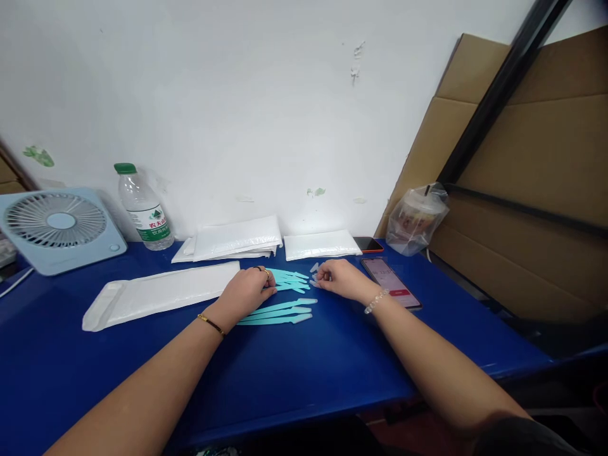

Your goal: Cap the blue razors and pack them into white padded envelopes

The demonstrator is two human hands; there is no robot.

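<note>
Several teal eyebrow razors [289, 277] lie in a fanned bunch on the blue table, tips pointing right. My left hand [251, 288] is closed over their handle ends, thumb and fingers together. Nearer to me, a few more teal razors [278, 312] with clear caps on their tips lie side by side, handle ends partly behind my left hand. Just right of the bunch, my right hand [339, 277] pinches a small clear blade cap [314, 284] between thumb and fingers. Another loose clear cap [314, 268] lies beside those fingertips.
A long white padded mailer [161, 294] lies left of my left hand. More white mailers [232, 237] are stacked by the wall. A fan [61, 221] and a water bottle [145, 209] stand at left. At right are a lit phone [392, 282] and a bagged drink cup [418, 215].
</note>
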